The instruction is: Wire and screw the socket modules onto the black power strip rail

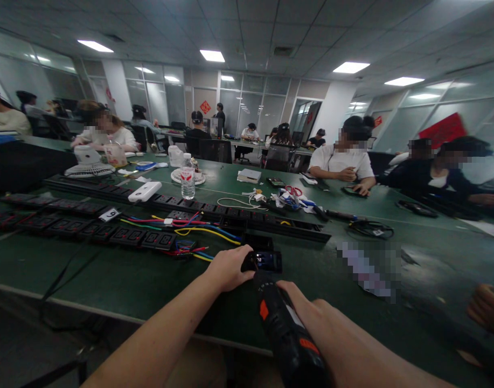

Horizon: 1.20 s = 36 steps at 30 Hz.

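Note:
My right hand (pixel 307 302) is wrapped round a black and orange cordless screwdriver (pixel 279 328), its nose pointing away from me. The bit meets a small black housing (pixel 273 261) at the table's near side. My left hand (pixel 230 267) grips the left end of that housing, thumb and fingers closed on it. What lies inside the housing is too dark to make out. Red, blue, green and yellow wires (pixel 206 231) run to the left of it, beside black power strips (pixel 137 235) with rows of sockets.
A longer black strip (pixel 247 215) lies behind my hands, with a white power bank (pixel 145 191) on it. Beyond stand a water bottle (pixel 187 180) and a small white fan (pixel 89 161). Cables (pixel 291 198) lie in a heap. A person (pixel 343 156) sits across the table; another's hand (pixel 487 307) is at right.

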{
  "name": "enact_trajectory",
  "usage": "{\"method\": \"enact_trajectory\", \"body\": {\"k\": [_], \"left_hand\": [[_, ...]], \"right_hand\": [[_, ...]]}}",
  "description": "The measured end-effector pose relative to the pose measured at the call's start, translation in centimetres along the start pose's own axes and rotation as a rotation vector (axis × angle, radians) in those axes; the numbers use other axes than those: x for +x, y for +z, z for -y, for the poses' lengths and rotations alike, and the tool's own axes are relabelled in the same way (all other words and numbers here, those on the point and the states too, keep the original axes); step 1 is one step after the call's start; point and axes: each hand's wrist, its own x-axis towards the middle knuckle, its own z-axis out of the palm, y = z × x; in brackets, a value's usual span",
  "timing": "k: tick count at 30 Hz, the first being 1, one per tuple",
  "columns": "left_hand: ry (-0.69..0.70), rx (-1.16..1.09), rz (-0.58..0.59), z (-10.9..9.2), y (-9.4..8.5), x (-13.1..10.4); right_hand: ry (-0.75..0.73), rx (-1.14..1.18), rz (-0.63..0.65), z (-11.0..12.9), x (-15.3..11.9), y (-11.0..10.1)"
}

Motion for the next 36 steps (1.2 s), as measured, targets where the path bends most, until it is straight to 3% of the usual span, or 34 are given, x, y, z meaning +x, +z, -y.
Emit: {"method": "enact_trajectory", "body": {"k": [24,30,36], "left_hand": [[-0.023,-0.007,0.021,-0.23,-0.21,0.01],[-0.039,0.000,0.041,-0.47,-0.50,-0.01],[-0.033,-0.005,0.038,-0.54,-0.71,-0.11]], "right_hand": [[-0.004,0.014,0.012,-0.07,0.03,0.24],[-0.008,-0.019,-0.069,0.24,-0.06,0.53],[0.006,-0.021,-0.029,0.31,-0.11,0.41]]}}
